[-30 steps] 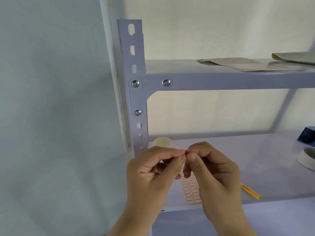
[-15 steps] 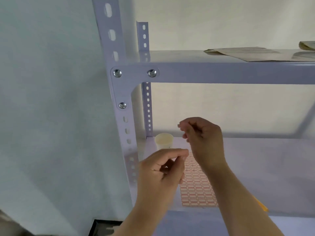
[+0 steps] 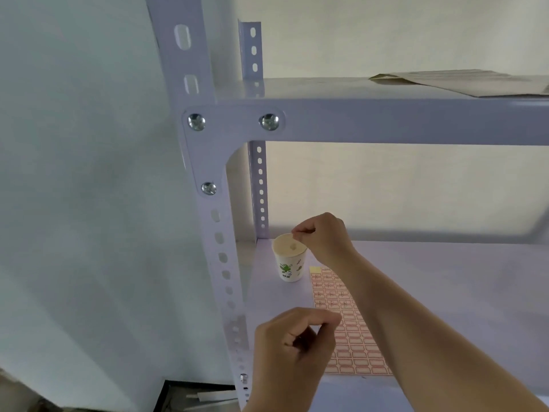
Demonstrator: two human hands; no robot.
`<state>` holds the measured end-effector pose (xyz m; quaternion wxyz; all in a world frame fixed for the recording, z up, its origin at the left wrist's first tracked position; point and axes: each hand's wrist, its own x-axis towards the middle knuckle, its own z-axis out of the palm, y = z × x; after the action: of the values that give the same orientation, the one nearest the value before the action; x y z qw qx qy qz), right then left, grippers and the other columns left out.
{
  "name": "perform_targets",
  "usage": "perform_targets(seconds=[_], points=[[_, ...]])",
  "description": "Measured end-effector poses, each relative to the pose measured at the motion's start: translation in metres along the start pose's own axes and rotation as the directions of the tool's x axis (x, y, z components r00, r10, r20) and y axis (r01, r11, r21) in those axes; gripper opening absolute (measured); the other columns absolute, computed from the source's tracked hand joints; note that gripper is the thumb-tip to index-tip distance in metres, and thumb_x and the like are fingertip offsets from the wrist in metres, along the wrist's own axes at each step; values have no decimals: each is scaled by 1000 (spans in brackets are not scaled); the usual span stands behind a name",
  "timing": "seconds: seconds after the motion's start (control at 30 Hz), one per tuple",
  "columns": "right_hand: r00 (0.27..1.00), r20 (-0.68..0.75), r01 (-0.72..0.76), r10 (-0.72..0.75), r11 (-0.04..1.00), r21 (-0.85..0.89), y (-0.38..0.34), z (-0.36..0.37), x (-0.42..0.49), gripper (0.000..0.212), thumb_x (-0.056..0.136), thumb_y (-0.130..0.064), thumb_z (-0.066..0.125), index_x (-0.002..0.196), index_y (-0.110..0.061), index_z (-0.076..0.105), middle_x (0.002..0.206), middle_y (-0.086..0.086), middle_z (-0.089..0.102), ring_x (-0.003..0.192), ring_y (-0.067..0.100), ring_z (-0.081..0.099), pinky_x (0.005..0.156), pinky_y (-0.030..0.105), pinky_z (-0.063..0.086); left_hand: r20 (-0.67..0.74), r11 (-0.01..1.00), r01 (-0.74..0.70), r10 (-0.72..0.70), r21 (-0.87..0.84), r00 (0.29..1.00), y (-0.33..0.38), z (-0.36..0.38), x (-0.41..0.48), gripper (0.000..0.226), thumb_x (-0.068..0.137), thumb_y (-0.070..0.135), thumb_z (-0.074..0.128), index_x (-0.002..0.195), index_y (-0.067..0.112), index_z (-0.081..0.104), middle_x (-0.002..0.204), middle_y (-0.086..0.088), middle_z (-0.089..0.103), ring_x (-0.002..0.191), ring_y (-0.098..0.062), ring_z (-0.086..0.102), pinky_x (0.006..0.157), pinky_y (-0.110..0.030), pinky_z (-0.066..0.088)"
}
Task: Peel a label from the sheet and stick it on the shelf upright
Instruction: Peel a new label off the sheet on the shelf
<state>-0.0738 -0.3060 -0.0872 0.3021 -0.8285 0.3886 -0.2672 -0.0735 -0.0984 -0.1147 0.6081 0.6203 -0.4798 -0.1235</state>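
The label sheet [image 3: 355, 349], with rows of red-framed labels, lies flat on the lower shelf board [image 3: 445, 292]. My left hand [image 3: 297, 343] hovers over its near-left corner, beside the slotted front upright [image 3: 221, 263]. Its thumb and forefinger are pinched on a tiny label that barely shows. My right hand [image 3: 323, 236] is held over the open paper cup [image 3: 289, 261], fingertips pinched together at the rim. A small pale scrap sits inside the cup just below them.
The white metal rack has a rear slotted upright [image 3: 260, 188] and an upper shelf [image 3: 386, 114] with flat brown paper [image 3: 463, 83] on it. A wall runs along the left. A dark box [image 3: 190, 396] sits on the floor below.
My hands, pinched together a second ago, have come apart. The right one rose and moved back over the cup while the left stayed pinched. The view shifted closer and to the left.
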Motion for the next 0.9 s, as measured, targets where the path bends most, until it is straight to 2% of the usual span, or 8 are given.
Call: perform_targets(seconds=[0.1,0.23,0.33,0.5,0.63,0.7,0.8,0.9], points=[[994,-109,-15,19,999,37,-1,-12,-1,19,86,-13,69,93,4,75,90,24,76,85,37,70,77,44,59,28,1000,-11,12,-23,1000,-2,1,2,20,80,17,71,83,35,79,70,23,72,52,-7,67,53,-16,54],[983,-167,-49,73,988,145,5,-35,-19,14,87,-11,71,98,-10,80,84,0,77,66,2,61,81,30,55,61,986,141,-135,-95,989,-11,9,5,43,89,-2,66,89,40,75,81,18,78,70,-6,74,66,-20,60],[984,-148,-86,101,991,107,19,-40,-36,18,84,-14,76,102,-13,79,88,-1,78,74,7,66,81,28,56,97,979,192,-186,-66,978,-10,20,8,44,91,0,62,94,42,72,85,22,78,80,-4,75,73,-19,60],[987,68,-132,149,971,-201,57,-28,-40,35,83,-26,77,117,-19,73,106,-3,76,98,13,68,88,28,53,167,949,302,-313,88,935,-16,43,23,40,92,16,61,120,44,61,99,27,69,93,3,66,84,-11,53],[956,199,-107,217,886,-451,75,-21,-33,69,79,-46,74,140,-23,53,142,4,57,134,27,46,108,42,41,205,905,358,-405,231,891,-21,56,40,42,93,23,57,131,41,50,103,25,58,96,-1,60,83,-11,46],[934,249,-97,255,853,-512,83,-21,-28,80,76,-54,75,144,-24,47,145,6,49,136,29,41,108,42,38,198,890,365,-424,275,884,-26,61,47,33,90,25,57,120,38,55,107,21,62,102,-6,60,89,-21,49],[930,274,-93,245,878,-470,92,-25,-20,87,70,-56,79,142,-20,49,140,5,49,133,27,41,107,40,39,182,867,408,-467,288,865,-35,67,57,22,87,23,57,107,32,61,98,12,70,90,-7,67,77,-23,58],[933,288,-66,215,890,-450,97,-27,-17,79,66,-54,83,132,-17,59,127,4,55,122,24,50,101,36,45,165,843,483,-525,238,835,-34,69,65,37,90,22,58,126,29,57,95,11,66,82,-7,66,70,-23,58]])
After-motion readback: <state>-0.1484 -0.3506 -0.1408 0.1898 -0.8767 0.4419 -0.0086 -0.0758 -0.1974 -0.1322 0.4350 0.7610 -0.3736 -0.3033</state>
